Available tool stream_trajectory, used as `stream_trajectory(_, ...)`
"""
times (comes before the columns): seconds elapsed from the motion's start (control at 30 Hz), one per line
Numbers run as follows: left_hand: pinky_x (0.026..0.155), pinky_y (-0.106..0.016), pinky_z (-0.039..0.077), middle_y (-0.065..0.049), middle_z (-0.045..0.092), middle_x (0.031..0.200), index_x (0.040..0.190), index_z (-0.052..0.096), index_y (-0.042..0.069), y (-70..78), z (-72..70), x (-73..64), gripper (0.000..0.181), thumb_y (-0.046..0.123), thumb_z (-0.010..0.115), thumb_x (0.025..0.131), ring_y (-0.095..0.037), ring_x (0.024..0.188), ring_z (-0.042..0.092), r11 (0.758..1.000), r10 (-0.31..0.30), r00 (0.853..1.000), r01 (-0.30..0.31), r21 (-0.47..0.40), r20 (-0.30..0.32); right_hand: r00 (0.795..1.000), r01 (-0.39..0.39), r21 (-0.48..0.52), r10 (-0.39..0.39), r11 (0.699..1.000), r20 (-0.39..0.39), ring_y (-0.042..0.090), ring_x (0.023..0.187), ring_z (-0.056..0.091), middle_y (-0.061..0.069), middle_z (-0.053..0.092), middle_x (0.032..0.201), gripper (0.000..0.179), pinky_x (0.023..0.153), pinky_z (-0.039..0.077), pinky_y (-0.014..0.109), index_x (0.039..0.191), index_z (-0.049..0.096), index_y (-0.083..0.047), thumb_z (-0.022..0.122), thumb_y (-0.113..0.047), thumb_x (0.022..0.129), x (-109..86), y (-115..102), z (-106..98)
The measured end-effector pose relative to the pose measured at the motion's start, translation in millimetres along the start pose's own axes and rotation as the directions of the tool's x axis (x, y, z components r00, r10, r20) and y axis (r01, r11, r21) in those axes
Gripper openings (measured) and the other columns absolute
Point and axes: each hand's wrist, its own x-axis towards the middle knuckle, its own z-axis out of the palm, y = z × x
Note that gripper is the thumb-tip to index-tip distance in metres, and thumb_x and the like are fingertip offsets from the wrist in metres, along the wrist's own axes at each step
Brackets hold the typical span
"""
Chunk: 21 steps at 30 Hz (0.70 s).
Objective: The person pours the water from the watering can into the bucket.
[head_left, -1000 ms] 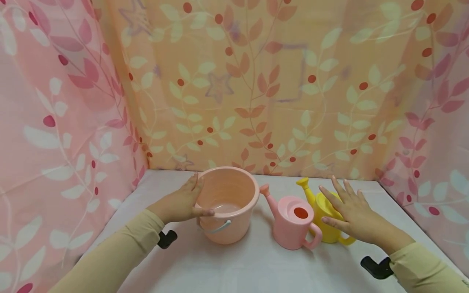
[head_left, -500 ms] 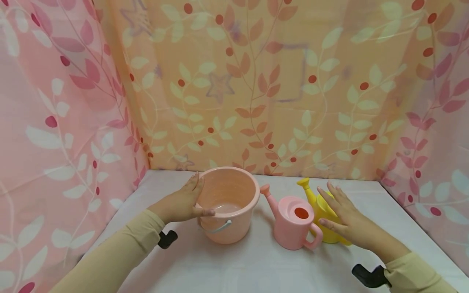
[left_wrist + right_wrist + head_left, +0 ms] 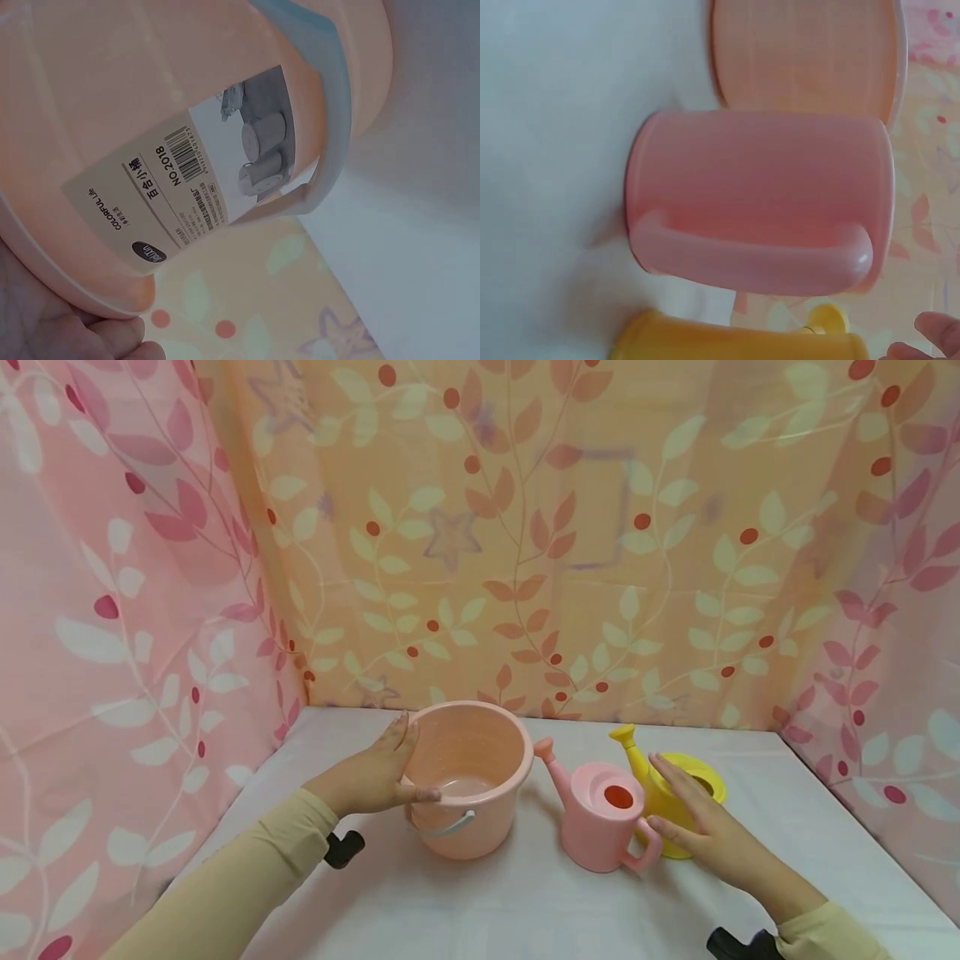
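A peach bucket [image 3: 480,822] with a pale handle stands upright on the white table. My left hand [image 3: 363,781] rests on its left rim, fingers straight and the thumb over the front edge. In the left wrist view, fingers lie along the rim beside the bucket's printed label [image 3: 157,195]. Right of the bucket stands a pink watering can [image 3: 596,827], its spout pointing at the bucket. Just behind it is a yellow watering can [image 3: 666,806], partly hidden. My right hand [image 3: 723,843] hovers by both cans with straight fingers; whether it touches either I cannot tell.
The white tabletop [image 3: 480,910] carries all three vessels close together. Patterned orange cloth [image 3: 480,568] hangs behind, with pink cloth [image 3: 135,652] along the left side and more on the right.
My right hand has moved down and left, from over the yellow can towards the pink can's handle, uncovering the yellow can's top. My left hand and the bucket stay in place.
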Motion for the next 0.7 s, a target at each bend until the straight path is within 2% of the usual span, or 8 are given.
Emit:
stream_trajectory(0.17,0.107,-0.045,0.022,-0.020,-0.007,0.150,0.145,0.005,-0.002,-0.2,-0.5,0.3,0.118,0.080,0.043,0.069,-0.032,0.139,-0.001,1.000,0.000,1.000,0.000,0.003,0.003,0.999,-0.050,0.031,0.050,0.998,-0.003,0.045,0.131,0.019,0.015,0.018,0.150,0.073,0.089,0.020,0.072,0.145,0.012,-0.039,0.058,-0.034,0.089,-4.9,0.3,7.6)
stream_trajectory(0.27,0.107,-0.045,0.022,-0.020,-0.007,0.150,0.145,0.005,-0.002,0.1,-0.7,0.4,0.118,0.080,0.044,0.069,-0.032,0.139,-0.001,1.000,-0.001,1.000,0.001,-0.002,0.005,0.999,-0.039,0.034,0.040,0.999,-0.021,0.041,0.131,0.024,0.012,0.021,0.150,0.072,0.106,0.027,0.040,0.147,0.014,-0.030,0.058,-0.034,0.089,-8.2,2.3,12.0)
stream_trajectory(0.33,0.107,-0.045,0.021,-0.020,-0.008,0.150,0.145,0.005,-0.002,0.3,-0.8,0.5,0.118,0.080,0.044,0.069,-0.031,0.139,-0.001,1.000,-0.002,1.000,0.002,-0.004,0.007,0.999,-0.022,0.044,0.024,0.999,-0.038,0.040,0.130,0.027,0.012,0.023,0.149,0.072,0.100,0.027,0.015,0.147,0.017,-0.023,0.058,-0.031,0.090,-10.5,3.8,14.8)
stream_trajectory(0.4,0.107,-0.046,0.021,-0.020,-0.008,0.150,0.145,0.005,-0.002,0.2,-0.9,0.4,0.118,0.080,0.044,0.069,-0.031,0.139,-0.002,1.000,-0.003,1.000,0.003,-0.004,0.009,0.999,-0.016,0.041,0.018,0.999,-0.050,0.035,0.130,0.031,0.011,0.027,0.147,0.070,0.089,0.020,0.001,0.147,0.019,-0.021,0.058,-0.031,0.090,-12.2,5.2,17.8)
stream_trajectory(0.43,0.108,-0.046,0.021,-0.020,-0.008,0.150,0.145,0.005,-0.002,0.1,-0.9,0.4,0.119,0.080,0.043,0.069,-0.031,0.139,-0.002,1.000,-0.003,1.000,0.003,-0.003,0.009,0.998,-0.014,0.043,0.016,0.999,-0.056,0.033,0.129,0.032,0.011,0.030,0.146,0.069,0.088,0.021,0.001,0.147,0.019,-0.020,0.058,-0.031,0.090,-13.0,5.8,19.1)
stream_trajectory(0.57,0.107,-0.046,0.021,-0.020,-0.007,0.150,0.145,0.005,-0.003,-0.4,-0.8,0.3,0.118,0.081,0.043,0.069,-0.031,0.139,-0.002,1.000,-0.002,1.000,0.002,0.005,0.007,0.998,0.004,0.077,0.000,0.997,-0.060,0.006,0.128,0.035,0.011,0.037,0.142,0.066,0.090,0.023,0.002,0.146,0.022,-0.019,0.057,-0.030,0.091,-15.2,11.4,24.9)
stream_trajectory(0.63,0.107,-0.046,0.021,-0.020,-0.007,0.150,0.145,0.005,-0.003,-0.6,-0.7,0.3,0.118,0.080,0.043,0.069,-0.032,0.139,-0.001,1.000,-0.002,1.000,0.002,0.005,0.006,0.998,0.032,0.116,-0.025,0.993,-0.055,-0.006,0.124,0.034,0.013,0.038,0.141,0.066,0.091,0.025,0.003,0.146,0.022,-0.013,0.057,-0.026,0.091,-15.6,15.8,27.8)
stream_trajectory(0.7,0.108,-0.046,0.021,-0.020,-0.008,0.150,0.145,0.005,-0.002,-0.9,-0.6,0.4,0.118,0.080,0.043,0.069,-0.032,0.139,-0.001,1.000,-0.005,1.000,0.005,0.003,0.007,0.998,0.051,0.165,-0.044,0.985,-0.045,-0.012,0.121,0.033,0.015,0.036,0.142,0.067,0.091,0.026,0.004,0.146,0.021,-0.009,0.057,-0.023,0.091,-16.1,19.9,30.6)
